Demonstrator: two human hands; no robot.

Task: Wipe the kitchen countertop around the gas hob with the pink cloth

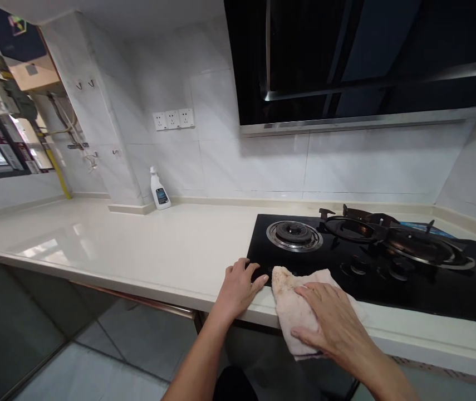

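Observation:
My left hand (241, 287) rests on the counter at the front left corner of the black gas stove (304, 272), its fingers spread and holding nothing. Under my right hand (329, 320) is a pale cleaning cloth (286, 301) with brownish stains at its upper left corner. The hand grips the cloth against the stove's front edge, and part of the cloth hangs down over the counter edge. Behind the hands lies the left burner (294, 234), which has no pan support on it. Two control knobs (358, 264) sit to the right of the cloth.
Dark pan supports (382, 231) are piled over the right side of the stove. A white spray bottle (159, 189) stands by the wall at the back left of the pale counter (137, 245). The black range hood (367, 61) overhangs the stove. Wall sockets (173, 119) are above the counter.

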